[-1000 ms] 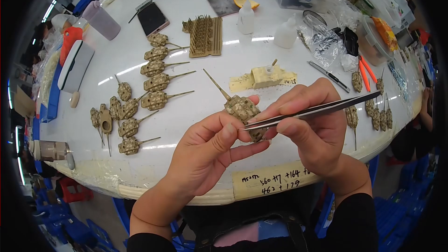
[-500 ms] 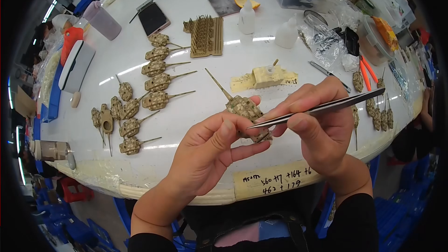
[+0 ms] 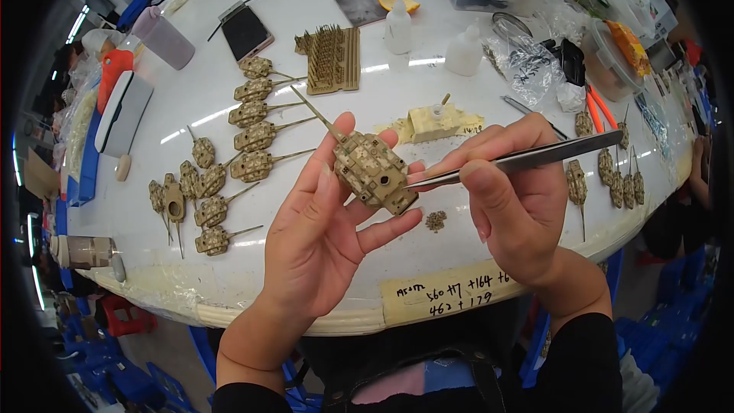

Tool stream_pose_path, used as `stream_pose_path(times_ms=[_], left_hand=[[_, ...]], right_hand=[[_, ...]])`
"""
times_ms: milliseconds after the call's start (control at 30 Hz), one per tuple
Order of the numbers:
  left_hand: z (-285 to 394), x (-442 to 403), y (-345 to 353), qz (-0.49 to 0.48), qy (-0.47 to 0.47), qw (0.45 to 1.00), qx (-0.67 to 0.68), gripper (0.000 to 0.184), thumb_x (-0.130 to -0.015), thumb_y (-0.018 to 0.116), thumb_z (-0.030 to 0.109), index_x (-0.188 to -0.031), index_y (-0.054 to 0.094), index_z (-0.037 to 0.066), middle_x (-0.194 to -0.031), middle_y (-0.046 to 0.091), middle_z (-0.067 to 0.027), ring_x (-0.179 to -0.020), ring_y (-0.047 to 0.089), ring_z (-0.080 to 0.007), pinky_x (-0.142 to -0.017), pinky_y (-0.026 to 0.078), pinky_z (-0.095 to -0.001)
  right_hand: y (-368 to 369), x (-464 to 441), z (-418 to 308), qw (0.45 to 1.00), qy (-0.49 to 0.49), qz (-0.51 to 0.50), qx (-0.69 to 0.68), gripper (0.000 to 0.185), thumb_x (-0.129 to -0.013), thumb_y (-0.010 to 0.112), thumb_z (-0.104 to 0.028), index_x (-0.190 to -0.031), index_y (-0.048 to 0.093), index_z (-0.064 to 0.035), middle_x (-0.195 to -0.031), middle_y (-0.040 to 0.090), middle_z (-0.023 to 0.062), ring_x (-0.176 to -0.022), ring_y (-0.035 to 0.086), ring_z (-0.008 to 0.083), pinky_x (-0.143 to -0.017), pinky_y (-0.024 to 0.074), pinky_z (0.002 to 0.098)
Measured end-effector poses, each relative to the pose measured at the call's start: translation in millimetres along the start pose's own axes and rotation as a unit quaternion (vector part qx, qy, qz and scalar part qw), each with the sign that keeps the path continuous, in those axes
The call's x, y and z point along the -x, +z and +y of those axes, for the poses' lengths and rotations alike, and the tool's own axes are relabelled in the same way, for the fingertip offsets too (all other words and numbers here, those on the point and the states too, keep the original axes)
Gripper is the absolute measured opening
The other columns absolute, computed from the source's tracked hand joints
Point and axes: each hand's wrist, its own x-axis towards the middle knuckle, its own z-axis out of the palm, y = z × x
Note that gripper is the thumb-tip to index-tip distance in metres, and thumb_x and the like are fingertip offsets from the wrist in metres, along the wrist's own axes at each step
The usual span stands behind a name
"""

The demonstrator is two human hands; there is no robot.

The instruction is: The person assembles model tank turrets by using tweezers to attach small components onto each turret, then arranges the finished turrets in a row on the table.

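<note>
Left hand (image 3: 310, 252) cradles camo turret (image 3: 368, 162), fingers curled round it, right hand (image 3: 524, 206) pinches tweezers (image 3: 569, 151), both on near side of taped block (image 3: 428, 125); turret seems light, stiff, barrel (image 3: 312, 107) fragile, best held by body.

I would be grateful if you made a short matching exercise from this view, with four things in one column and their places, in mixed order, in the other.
Things:
1. Tweezers
2. Camouflaged turret nearest the tweezers' tips
3. Small pile of tiny bits
4. Orange wedge

Places:
A. On the table, in the gap between the two hands
B. In the right hand
C. Beside the dark square plate
D. In the left hand

Right pairs: 1-B, 2-D, 3-A, 4-C
</note>
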Motion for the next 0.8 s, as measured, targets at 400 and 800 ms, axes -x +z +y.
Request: stream_pose_path(times_ms=[400, 800], left_hand=[[-3, 4, 6, 0.026, 0.043, 0.998, -0.035, 0.058, -0.087, 0.045, 0.012, -0.135, 0.011, 0.010, -0.127, 0.035, -0.0133, -0.118, 0.036, -0.0350, -0.094, 0.039, -0.0456], [-5, 9, 7, 0.020, 0.070, 0.997, -0.026, 0.052, -0.083, 0.051, 0.006, -0.127, 0.024, 0.011, -0.126, 0.033, -0.0105, -0.120, 0.032, -0.0372, -0.095, 0.038, -0.0456]], right_hand=[[-6, 1, 9, 0.996, -0.076, -0.034, 0.036, 0.014, -0.086, 0.046, -0.004, -0.093, 0.034, -0.0017, -0.086, 0.051, 0.0125, -0.067, 0.057, 0.0174, -0.063, 0.0473, 0.0232], [-2, 1, 9, 0.995, -0.084, -0.036, 0.026, 0.013, -0.087, 0.044, -0.005, -0.093, 0.032, -0.0027, -0.086, 0.050, 0.0128, -0.080, 0.061, 0.0297, -0.078, 0.0493, 0.0366]])
